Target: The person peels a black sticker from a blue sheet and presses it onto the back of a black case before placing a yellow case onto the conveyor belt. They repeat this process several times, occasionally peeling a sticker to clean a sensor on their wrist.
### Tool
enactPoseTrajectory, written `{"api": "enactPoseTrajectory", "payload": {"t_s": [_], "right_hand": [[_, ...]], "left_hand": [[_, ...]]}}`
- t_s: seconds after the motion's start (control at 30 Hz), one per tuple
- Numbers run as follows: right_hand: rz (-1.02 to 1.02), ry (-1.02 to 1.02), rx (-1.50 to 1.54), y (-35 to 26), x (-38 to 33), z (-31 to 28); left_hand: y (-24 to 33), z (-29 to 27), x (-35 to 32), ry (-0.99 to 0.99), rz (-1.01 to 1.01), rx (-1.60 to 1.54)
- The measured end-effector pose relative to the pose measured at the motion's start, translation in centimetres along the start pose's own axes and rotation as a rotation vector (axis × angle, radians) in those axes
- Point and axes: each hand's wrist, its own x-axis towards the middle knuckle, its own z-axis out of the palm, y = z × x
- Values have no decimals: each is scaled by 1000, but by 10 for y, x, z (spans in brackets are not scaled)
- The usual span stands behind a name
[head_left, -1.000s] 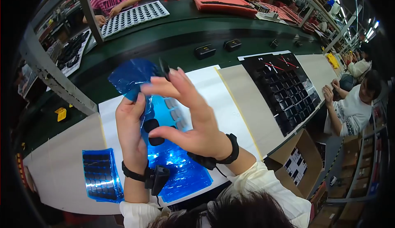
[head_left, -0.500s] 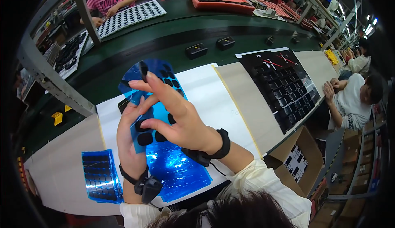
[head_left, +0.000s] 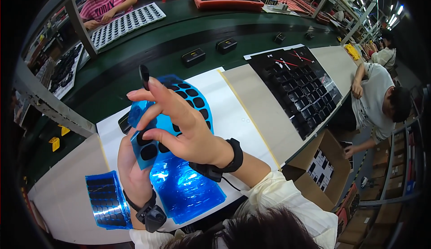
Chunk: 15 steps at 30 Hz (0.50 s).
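- Spare blue sheet (head_left: 105, 199) lies flat on the desk (head_left: 58, 204), far left.
- Left hand (head_left: 132, 168) curls shut under a blue film (head_left: 168, 114), holding it up off the desk, apparently for access.
- Film: glossy, translucent, rows of black oval pads.
- Right hand (head_left: 179, 123) is spread open, a black pad (head_left: 144, 76) stuck at one fingertip.

Cream sleeves, black wristbands with small devices, dark hair
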Motion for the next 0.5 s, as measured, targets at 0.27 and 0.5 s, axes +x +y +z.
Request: {"api": "enactPoseTrajectory", "payload": {"t_s": [0.27, 0.5], "right_hand": [[89, 4, 130, 1, 2, -8], [-35, -103, 138, 3, 6, -8]], "left_hand": [[12, 12, -3, -143, -268, -300], [10, 36, -12, -181, -276, -468]]}}
